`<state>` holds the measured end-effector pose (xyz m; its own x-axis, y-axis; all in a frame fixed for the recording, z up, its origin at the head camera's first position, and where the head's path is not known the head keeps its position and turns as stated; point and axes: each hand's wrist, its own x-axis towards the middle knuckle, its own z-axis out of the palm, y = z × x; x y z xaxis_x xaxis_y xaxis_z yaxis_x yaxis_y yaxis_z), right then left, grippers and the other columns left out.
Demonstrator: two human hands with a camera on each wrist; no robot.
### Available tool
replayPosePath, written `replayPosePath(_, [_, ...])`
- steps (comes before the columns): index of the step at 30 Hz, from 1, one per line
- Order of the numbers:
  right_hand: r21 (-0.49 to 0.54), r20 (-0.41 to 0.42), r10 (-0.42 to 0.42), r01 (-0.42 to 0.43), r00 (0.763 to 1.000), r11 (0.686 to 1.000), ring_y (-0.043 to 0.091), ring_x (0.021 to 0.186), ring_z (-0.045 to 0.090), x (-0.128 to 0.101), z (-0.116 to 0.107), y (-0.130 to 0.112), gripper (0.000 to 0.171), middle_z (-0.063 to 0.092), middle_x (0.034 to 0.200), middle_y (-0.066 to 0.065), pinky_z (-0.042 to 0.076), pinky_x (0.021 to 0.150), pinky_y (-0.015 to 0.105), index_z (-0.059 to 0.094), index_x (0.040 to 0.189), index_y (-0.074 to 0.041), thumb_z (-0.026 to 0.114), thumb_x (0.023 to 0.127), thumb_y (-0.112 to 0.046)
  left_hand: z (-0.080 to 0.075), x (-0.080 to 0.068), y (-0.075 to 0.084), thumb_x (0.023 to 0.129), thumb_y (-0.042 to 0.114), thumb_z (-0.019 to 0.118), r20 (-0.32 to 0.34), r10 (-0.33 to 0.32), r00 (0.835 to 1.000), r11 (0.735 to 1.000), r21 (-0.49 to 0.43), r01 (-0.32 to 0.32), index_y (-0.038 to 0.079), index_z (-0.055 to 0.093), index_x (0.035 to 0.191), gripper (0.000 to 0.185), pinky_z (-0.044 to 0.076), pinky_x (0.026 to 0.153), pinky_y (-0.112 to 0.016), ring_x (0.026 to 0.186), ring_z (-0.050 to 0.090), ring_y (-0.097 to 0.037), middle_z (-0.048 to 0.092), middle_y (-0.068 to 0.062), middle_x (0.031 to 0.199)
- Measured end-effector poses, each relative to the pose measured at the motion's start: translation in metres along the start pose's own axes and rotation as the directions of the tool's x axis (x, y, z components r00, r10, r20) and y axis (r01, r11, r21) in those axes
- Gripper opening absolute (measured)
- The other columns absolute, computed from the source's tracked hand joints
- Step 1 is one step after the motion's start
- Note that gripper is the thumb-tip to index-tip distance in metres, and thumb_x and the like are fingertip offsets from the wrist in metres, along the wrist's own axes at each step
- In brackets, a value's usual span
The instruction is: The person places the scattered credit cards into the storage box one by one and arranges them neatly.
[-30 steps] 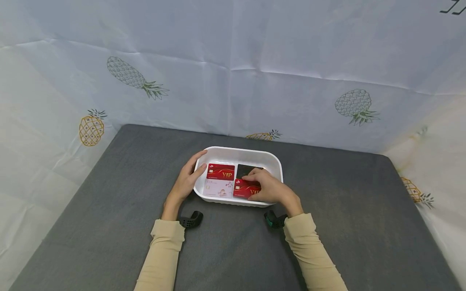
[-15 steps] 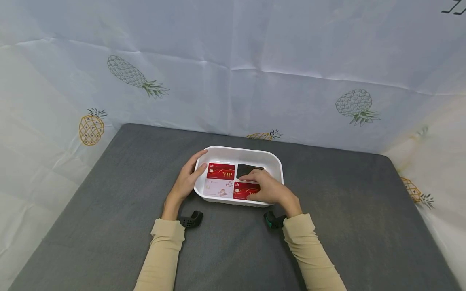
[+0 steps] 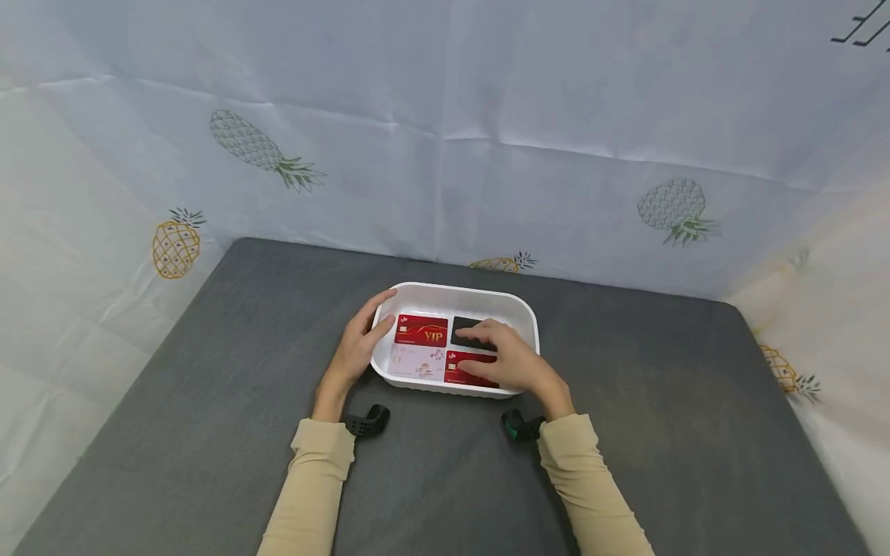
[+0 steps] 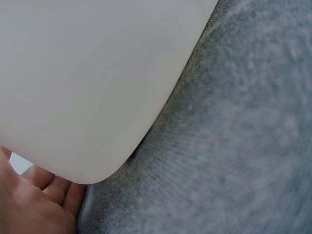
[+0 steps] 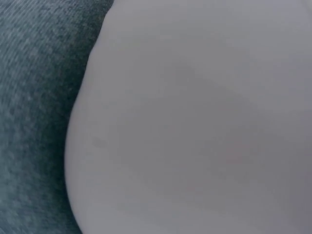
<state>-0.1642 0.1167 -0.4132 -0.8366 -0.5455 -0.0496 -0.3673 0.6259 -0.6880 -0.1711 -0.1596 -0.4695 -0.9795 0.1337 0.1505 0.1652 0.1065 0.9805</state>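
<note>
A white plastic tray [image 3: 455, 287] stands on the table with several cards lying flat in it in two rows. At the far left is a red VIP card [image 3: 420, 330], and a pink VIP card [image 3: 416, 361] lies nearer below it. On the right, a black card [image 3: 462, 323] is partly covered by fingers, above a second red card [image 3: 455, 377]. My left hand [image 3: 353, 347] grips the tray's left end, thumb at the rim and fingers along the outside. My right hand [image 3: 511, 359] hovers over the right-hand cards with loose, spread fingers; contact is hard to tell.
The tray sits on a dark grey table [image 3: 229, 386], near its far edge. Behind the table hangs a pale cloth [image 3: 389, 193] with pineapple prints. Both wrist views are mostly filled by the tray's outer wall [image 4: 87, 87].
The right-hand red card has slid slightly towards the near wall, leaving a gap below the black card. My right fingers have spread and lifted off it; my left hand has stayed put.
</note>
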Motion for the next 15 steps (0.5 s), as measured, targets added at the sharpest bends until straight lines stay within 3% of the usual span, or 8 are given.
replayPosePath(5, [-0.023,-0.096,-0.003,0.0,0.995,1.0,0.033,0.126,0.054,0.0,0.002,-0.003,0.054,0.059,0.139,0.016,0.049,0.107,0.053,0.061,0.141,-0.007,0.076,0.092,-0.024,-0.002,0.002,0.001,0.105,0.017,0.053,-0.003,-0.004,1.0,0.999,0.031,0.005,0.009,0.044,0.154,0.05,0.035,0.107,-0.017,0.143,0.044,-0.034,0.042,-0.016,0.16])
replayPosePath(11, [-0.215,-0.28,-0.03,-0.033,0.96,0.976,0.035,0.141,0.046,-0.001,0.001,-0.011,0.061,0.052,0.151,0.014,0.044,0.112,0.058,0.06,0.144,-0.015,0.077,0.09,-0.039,-0.007,0.002,0.003,0.106,0.024,0.053,0.017,-0.017,1.0,0.988,0.153,0.014,0.015,0.04,0.157,0.053,0.042,0.111,-0.047,0.135,0.05,-0.033,0.045,-0.015,0.158])
replayPosePath(13, [-0.275,-0.309,-0.044,-0.045,0.95,0.96,0.037,0.144,0.042,-0.001,0.0,-0.014,0.063,0.048,0.156,0.014,0.04,0.114,0.061,0.059,0.145,-0.016,0.077,0.09,-0.042,-0.01,0.002,0.007,0.105,0.026,0.055,0.006,-0.002,1.0,0.969,0.246,0.001,0.015,0.038,0.158,0.056,0.042,0.112,-0.054,0.135,0.05,-0.034,0.045,-0.015,0.158])
replayPosePath(15, [-0.319,-0.327,-0.043,-0.068,0.944,0.945,0.038,0.148,0.037,-0.001,-0.001,-0.017,0.065,0.044,0.159,0.015,0.034,0.118,0.063,0.058,0.146,-0.017,0.075,0.09,-0.045,-0.011,0.001,0.013,0.102,0.028,0.058,-0.027,0.029,0.999,0.934,0.358,-0.017,0.016,0.039,0.157,0.059,0.037,0.115,-0.059,0.14,0.047,-0.036,0.044,-0.016,0.158])
